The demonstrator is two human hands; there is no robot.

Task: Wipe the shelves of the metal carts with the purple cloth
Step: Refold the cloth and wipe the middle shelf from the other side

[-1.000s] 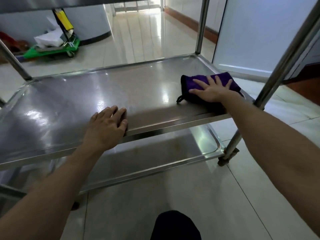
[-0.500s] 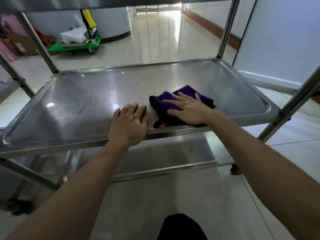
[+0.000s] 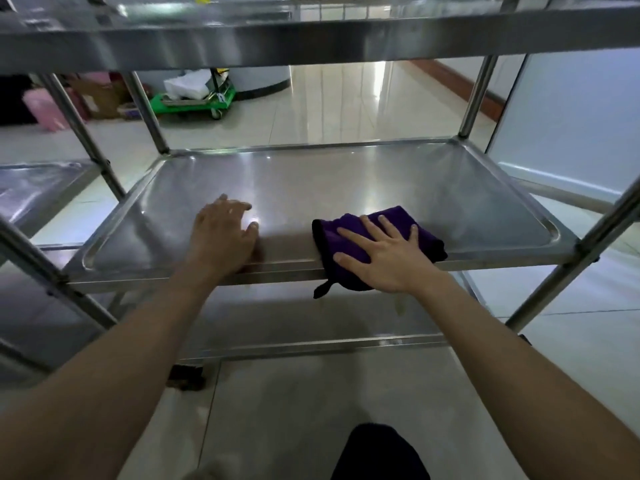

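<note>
Fingers (image 3: 353,239) of right hand (image 3: 388,261) spread flat, pressing purple cloth (image 3: 398,214) on middle shelf (image 3: 346,181), near edge; left hand (image 3: 221,233) braces, fingers relaxed; wiping in hand; next, sweep cloth farther.

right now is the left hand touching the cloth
Apart. The head view shows a strip of bare shelf between the left hand, resting at the shelf's front edge, and the cloth under the right hand.

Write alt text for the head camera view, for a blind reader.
A person's right hand presses a purple cloth on the middle shelf of a metal cart, at its front edge; the left hand rests beside it.
</note>
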